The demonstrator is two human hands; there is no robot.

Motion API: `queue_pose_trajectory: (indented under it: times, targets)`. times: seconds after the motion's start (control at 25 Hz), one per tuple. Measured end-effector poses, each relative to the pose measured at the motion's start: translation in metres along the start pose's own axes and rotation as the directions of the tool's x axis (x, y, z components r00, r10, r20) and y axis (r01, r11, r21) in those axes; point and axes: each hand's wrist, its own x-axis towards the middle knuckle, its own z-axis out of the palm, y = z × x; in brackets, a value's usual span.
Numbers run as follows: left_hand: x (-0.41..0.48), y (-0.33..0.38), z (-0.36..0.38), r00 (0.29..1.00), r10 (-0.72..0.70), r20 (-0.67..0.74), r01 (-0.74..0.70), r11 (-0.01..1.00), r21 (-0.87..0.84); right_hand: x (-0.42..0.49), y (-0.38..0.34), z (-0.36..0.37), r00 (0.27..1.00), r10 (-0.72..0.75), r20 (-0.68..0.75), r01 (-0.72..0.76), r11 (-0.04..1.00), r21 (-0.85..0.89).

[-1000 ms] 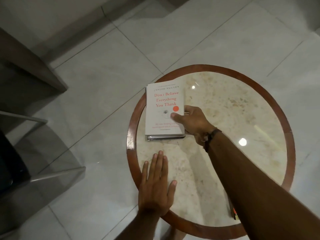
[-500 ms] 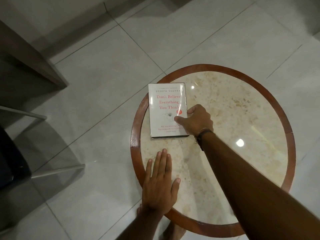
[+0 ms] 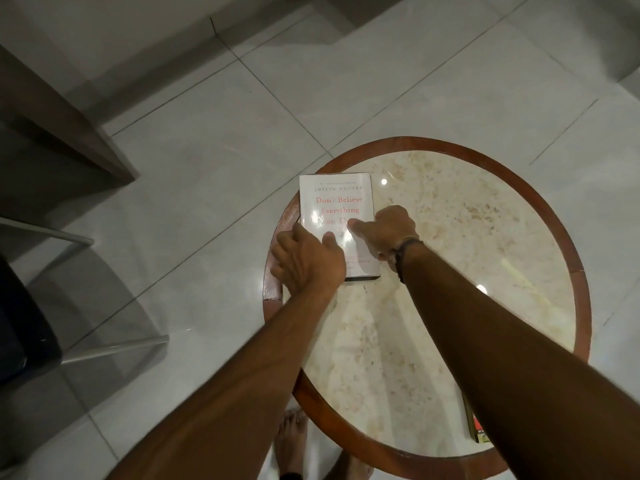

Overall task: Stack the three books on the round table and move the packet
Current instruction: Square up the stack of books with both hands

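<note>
Your left hand (image 3: 308,261) now grips the book stack (image 3: 337,216) at the round table's (image 3: 581,296) left edge; right hand (image 3: 388,230) clasps its right side

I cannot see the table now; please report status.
Left hand and right hand both on the white book, top of stack. Packet at near rim, mostly hidden by right arm. Nothing blocking.

Both hands (image 3: 341,251) on book stack (image 3: 337,216)
</note>
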Motion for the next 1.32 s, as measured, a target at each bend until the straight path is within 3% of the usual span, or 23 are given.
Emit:
queue_pose_trajectory:
  times: [0.12, 0.24, 0.44, 0.52, 0.64, 0.8, 0.84, 0.96, 1.16, 1.32]
  targets:
    - [0.000, 0.010, 0.010, 0.999, -0.041, -0.010, 0.040, 0.998, -0.058, 0.001, -0.001, 0.008, 0.997, -0.033, -0.065, 0.027, 0.994, -0.104]
    - [0.016, 0.007, 0.001, 0.998, -0.055, 0.031, 0.059, 0.983, -0.172, 0.006, 0.006, 0.010, 0.997, -0.042, -0.067, 0.037, 0.997, -0.066]
    - [0.027, -0.002, -0.038, 0.943, 0.088, 0.321, 0.073, 0.887, -0.457, 0.001, 0.016, -0.001, 0.998, -0.054, 0.016, 0.050, 0.980, 0.193]
    - [0.021, -0.007, -0.049, 0.915, 0.188, 0.356, 0.011, 0.872, -0.489, -0.007, 0.018, -0.016, 0.989, -0.128, 0.070, 0.099, 0.941, 0.324]
    - [0.011, -0.020, -0.052, 0.885, 0.386, 0.260, -0.178, 0.797, -0.577, -0.022, 0.023, -0.035, 0.925, -0.374, 0.069, 0.325, 0.871, 0.368]
    - [0.004, -0.018, -0.050, 0.863, 0.504, 0.037, -0.353, 0.652, -0.671, -0.040, 0.030, -0.037, 0.720, -0.670, -0.183, 0.683, 0.636, 0.360]
    - [0.005, -0.018, -0.044, 0.863, 0.506, 0.016, -0.367, 0.647, -0.668, -0.040, 0.033, -0.029, 0.713, -0.673, -0.198, 0.691, 0.624, 0.366]
    - [0.005, -0.021, -0.025, 0.887, 0.460, 0.026, -0.355, 0.718, -0.599, -0.034, 0.043, -0.006, 0.788, -0.602, -0.125, 0.602, 0.714, 0.356]
    - [0.013, -0.023, -0.021, 0.869, 0.495, -0.009, -0.387, 0.668, -0.636, -0.023, 0.050, -0.005, 0.768, -0.614, -0.182, 0.636, 0.697, 0.330]
    - [0.011, -0.025, -0.014, 0.890, 0.456, -0.026, -0.395, 0.738, -0.547, -0.025, 0.051, 0.007, 0.806, -0.578, -0.129, 0.582, 0.733, 0.351]
